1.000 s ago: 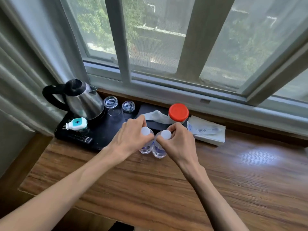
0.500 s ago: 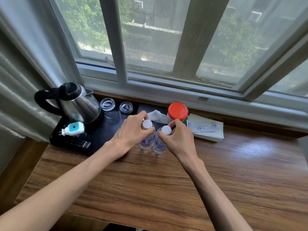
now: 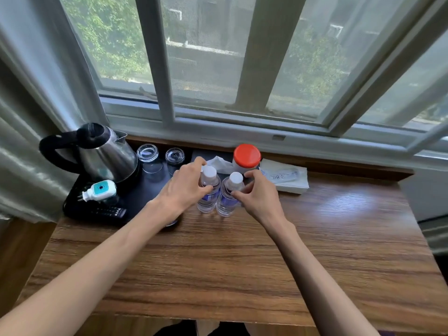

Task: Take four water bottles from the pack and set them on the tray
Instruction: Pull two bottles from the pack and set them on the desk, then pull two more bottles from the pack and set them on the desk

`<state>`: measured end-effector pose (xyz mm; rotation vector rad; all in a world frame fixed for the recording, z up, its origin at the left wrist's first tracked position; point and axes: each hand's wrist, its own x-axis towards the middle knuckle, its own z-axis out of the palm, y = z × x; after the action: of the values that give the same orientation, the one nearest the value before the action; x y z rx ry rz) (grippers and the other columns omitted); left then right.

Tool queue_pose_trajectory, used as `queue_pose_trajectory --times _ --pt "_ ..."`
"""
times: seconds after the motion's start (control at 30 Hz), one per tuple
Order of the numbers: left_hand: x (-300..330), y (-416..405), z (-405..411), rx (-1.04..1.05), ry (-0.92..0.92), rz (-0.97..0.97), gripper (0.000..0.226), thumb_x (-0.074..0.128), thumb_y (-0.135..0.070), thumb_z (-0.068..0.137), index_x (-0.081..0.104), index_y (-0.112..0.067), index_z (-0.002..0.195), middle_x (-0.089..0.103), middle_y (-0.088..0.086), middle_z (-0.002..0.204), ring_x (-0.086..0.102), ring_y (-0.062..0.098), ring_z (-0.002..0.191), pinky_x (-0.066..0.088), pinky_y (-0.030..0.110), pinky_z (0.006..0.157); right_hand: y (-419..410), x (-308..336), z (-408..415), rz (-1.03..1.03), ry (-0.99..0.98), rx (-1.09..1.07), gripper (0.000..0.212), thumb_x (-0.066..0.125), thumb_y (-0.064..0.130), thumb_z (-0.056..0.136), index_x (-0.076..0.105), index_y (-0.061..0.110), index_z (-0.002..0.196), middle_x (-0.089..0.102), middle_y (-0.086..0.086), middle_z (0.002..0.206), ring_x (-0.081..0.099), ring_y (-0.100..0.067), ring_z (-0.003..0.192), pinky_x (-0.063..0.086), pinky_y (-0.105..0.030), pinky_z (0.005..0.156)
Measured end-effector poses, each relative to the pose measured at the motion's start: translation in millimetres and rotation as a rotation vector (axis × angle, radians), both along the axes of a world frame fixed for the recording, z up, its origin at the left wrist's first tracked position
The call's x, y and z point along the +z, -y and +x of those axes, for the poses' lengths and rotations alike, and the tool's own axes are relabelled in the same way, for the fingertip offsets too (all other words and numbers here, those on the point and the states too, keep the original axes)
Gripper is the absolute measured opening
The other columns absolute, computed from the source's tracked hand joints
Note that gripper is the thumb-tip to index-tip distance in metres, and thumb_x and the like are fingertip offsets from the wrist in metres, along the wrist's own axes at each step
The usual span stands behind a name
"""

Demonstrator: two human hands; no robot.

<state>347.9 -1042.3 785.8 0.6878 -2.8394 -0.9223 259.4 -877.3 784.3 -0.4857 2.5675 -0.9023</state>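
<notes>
We held one bottle (image 3: 209,190) in the left hand (image 3: 184,190) and another bottle (image 3: 229,194) in the right hand (image 3: 260,197), and we judged that both needed next a place on the tray (image 3: 135,202).

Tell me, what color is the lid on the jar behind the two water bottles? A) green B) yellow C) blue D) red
D: the jar by the window sill, just behind the two water bottles, has a bright red lid.

Tray (image 3: 135,190) at table's (image 3: 242,263) rear left: kettle (image 3: 106,156) on it, two glasses (image 3: 148,154) right of kettle, plug (image 3: 99,190) before kettle. Two bottles (image 3: 208,190) side by side right of tray; jar (image 3: 246,158) behind them, napkins (image 3: 286,179) right of jar.
</notes>
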Motion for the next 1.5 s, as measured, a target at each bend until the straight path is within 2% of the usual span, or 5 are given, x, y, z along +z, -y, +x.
queue_pose_trajectory --times 0.2,0.47,0.87,1.3,1.5 --pt "22 -25 19 0.039 -0.223 -0.030 0.039 0.074 -0.025 0.080 0.060 -0.019 0.117 0.060 -0.004 0.070 0.060 0.015 0.070 0.052 0.036 0.069 -40 8 11 -0.064 -0.033 -0.065 0.058 0.080 0.036 0.077 0.057 0.021 0.128 0.071 0.008 0.078 0.073 -0.022 0.083 0.057 -0.045 0.086" --pt "46 -146 -15 -0.228 -0.180 0.024 0.025 0.075 -0.015 0.079 0.069 -0.013 0.103 0.065 -0.001 0.084 0.063 0.017 0.074 0.055 0.039 0.076 -167 28 7 -0.098 -0.061 -0.180 0.053 0.078 0.039 0.081 0.061 0.019 0.127 0.073 0.002 0.106 0.068 -0.020 0.105 0.054 -0.043 0.095" --pt "31 -418 -105 -0.706 0.025 -0.131 0.071 0.075 -0.038 0.081 0.047 -0.015 0.142 0.054 0.007 0.143 0.052 0.023 0.131 0.043 0.040 0.110 -459 28 14 -0.047 -0.097 -0.505 0.063 0.075 0.039 0.087 0.052 0.017 0.141 0.062 -0.005 0.136 0.060 -0.022 0.124 0.052 -0.043 0.102" --pt "14 -667 -201 -1.116 0.071 -0.169 0.064 0.068 -0.035 0.086 0.046 -0.015 0.143 0.055 0.004 0.143 0.051 0.022 0.131 0.042 0.033 0.104 -678 4 -21 -0.020 0.001 -0.878 0.066 0.075 0.037 0.086 0.050 0.020 0.146 0.058 -0.004 0.145 0.050 -0.022 0.137 0.042 -0.035 0.108" --pt "-16 -759 -268 -1.215 0.171 -0.213 0.069 0.067 -0.043 0.086 0.042 -0.019 0.146 0.048 0.002 0.149 0.045 0.023 0.137 0.041 0.041 0.110 -768 -26 -60 -0.020 0.070 -0.952 0.075 0.075 0.036 0.087 0.043 0.021 0.152 0.051 -0.004 0.152 0.041 -0.021 0.144 0.037 -0.037 0.114"
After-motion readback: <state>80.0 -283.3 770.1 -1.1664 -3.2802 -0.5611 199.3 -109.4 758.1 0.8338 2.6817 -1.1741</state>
